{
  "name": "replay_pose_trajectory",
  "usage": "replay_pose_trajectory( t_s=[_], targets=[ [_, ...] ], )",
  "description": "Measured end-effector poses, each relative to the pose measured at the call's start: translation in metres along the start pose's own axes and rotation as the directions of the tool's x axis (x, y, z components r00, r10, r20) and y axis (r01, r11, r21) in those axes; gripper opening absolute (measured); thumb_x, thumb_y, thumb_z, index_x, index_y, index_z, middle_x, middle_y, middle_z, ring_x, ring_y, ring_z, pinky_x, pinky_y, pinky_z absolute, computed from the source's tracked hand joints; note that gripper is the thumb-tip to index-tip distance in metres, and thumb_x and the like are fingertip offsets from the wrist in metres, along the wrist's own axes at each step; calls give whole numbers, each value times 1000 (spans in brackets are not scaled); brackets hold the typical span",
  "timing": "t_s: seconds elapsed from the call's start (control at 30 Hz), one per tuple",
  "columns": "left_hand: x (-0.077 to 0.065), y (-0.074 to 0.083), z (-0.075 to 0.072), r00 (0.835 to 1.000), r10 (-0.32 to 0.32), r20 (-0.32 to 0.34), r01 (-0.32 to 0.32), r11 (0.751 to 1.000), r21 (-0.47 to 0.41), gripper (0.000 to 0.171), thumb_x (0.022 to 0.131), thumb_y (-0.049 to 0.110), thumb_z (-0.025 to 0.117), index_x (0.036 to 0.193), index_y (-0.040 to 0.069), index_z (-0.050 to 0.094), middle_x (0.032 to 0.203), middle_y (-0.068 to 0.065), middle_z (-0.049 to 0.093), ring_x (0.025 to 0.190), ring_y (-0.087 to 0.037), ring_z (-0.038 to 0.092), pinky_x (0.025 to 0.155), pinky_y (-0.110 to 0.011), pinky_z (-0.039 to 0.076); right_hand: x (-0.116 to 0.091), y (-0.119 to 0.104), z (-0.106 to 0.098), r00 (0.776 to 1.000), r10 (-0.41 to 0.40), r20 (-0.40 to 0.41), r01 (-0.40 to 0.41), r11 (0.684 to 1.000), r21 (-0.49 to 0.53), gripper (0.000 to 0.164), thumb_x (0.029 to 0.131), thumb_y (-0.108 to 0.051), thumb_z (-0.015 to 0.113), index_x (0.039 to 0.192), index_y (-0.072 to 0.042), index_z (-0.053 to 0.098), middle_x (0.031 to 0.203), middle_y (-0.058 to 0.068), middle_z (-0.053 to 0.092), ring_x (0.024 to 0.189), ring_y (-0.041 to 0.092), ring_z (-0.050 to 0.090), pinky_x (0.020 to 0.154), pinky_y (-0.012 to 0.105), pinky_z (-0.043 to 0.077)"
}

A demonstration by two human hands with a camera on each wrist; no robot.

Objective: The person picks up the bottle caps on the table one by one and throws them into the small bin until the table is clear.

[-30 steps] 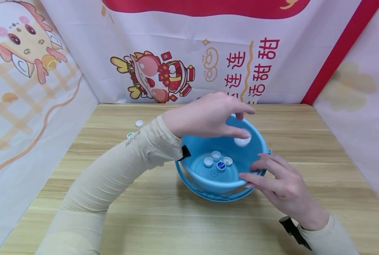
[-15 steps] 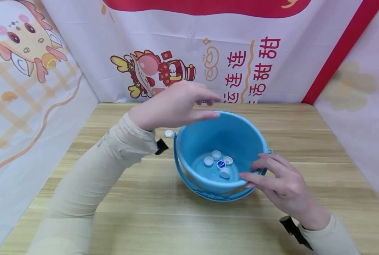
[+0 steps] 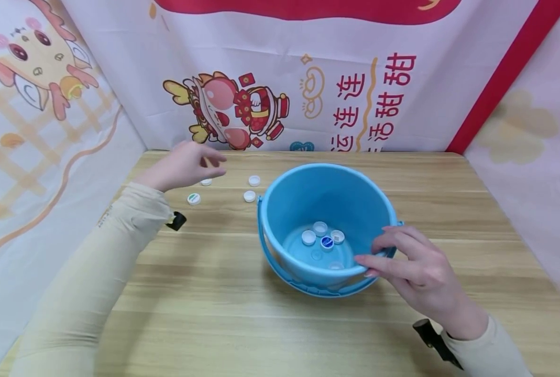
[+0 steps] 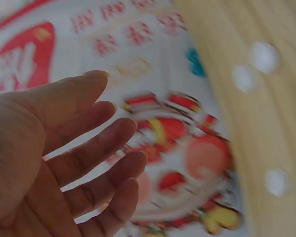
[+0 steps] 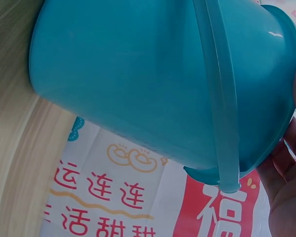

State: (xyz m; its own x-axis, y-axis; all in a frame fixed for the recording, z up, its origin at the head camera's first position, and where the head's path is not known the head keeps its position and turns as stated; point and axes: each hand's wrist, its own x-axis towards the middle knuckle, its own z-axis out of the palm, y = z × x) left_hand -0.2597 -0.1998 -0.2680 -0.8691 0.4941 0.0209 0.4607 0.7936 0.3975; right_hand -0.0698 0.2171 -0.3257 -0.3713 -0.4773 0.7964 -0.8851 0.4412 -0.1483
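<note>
My left hand (image 3: 185, 165) hovers over the back left of the table, near a white bottle cap (image 3: 206, 182) partly behind it. Its fingers are loosely bent with nothing in them, as the left wrist view also shows. On the right, my right hand (image 3: 416, 267) pinches the rim of a blue plastic bucket (image 3: 327, 180). Inside, on the bucket's floor, lie several bottle caps, mostly white, plus one blue-topped cap (image 3: 327, 243). Between bucket and left hand are two more white caps, one farther back (image 3: 254, 180). A cap with a green mark (image 3: 194, 199) lies below the left hand.
The bucket's handle (image 3: 298, 285) hangs down along its front. The wooden table (image 3: 213, 314) ends at a printed cloth (image 3: 270, 52) behind, and more cloth walls stand at left and right.
The left hand released a white cap into the bucket, then drew back left over the loose caps. That cap settled near the bucket's front wall. The right hand stays on the rim.
</note>
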Motion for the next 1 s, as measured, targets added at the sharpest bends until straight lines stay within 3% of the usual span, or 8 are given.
replay_pose_trajectory(
  t_s=[0.17,0.33,0.47,0.63,0.77,1.0],
  targets=[
    [-3,-74,20,989,-127,73,131,990,-48,35,92,25,73,120,5,70,111,-12,71,93,-24,66,83,-45,52,1,0,1,1000,-8,-4,8,1000,12,32,97,-38,59,96,-13,80,89,8,66,91,28,58,100,18,41],
    [-7,-112,38,969,-214,120,221,974,-50,43,88,24,76,123,-1,67,114,-20,68,106,-34,62,94,-53,46,1,1,2,1000,-4,3,4,1000,19,32,97,-38,59,96,-14,80,90,8,66,92,28,58,100,18,41],
    [-7,-124,50,959,-241,148,247,969,-27,47,88,23,76,124,-5,64,116,-25,65,108,-39,59,96,-56,43,0,1,2,1000,4,7,-4,1000,12,33,97,-39,59,95,-14,80,90,8,66,92,27,58,100,18,41],
    [-7,-133,58,957,-250,151,248,968,31,48,85,22,79,122,-5,65,107,-22,66,100,-36,60,91,-55,46,0,1,2,1000,5,7,-5,1000,14,33,96,-39,59,95,-14,80,90,8,65,92,27,58,99,17,42],
    [-8,-135,61,953,-268,140,263,963,56,43,82,19,81,116,-3,69,103,-17,67,95,-33,61,88,-53,48,1,1,3,1000,3,-2,-2,1000,23,32,96,-38,60,95,-13,80,89,9,65,91,27,57,98,17,42],
    [-4,-135,64,958,-260,123,254,965,66,29,81,15,80,105,-1,73,105,-20,70,98,-37,63,92,-56,46,4,-1,2,1000,6,-6,-6,999,34,33,96,-38,60,93,-12,80,88,9,65,92,26,56,97,17,42]
  ],
)
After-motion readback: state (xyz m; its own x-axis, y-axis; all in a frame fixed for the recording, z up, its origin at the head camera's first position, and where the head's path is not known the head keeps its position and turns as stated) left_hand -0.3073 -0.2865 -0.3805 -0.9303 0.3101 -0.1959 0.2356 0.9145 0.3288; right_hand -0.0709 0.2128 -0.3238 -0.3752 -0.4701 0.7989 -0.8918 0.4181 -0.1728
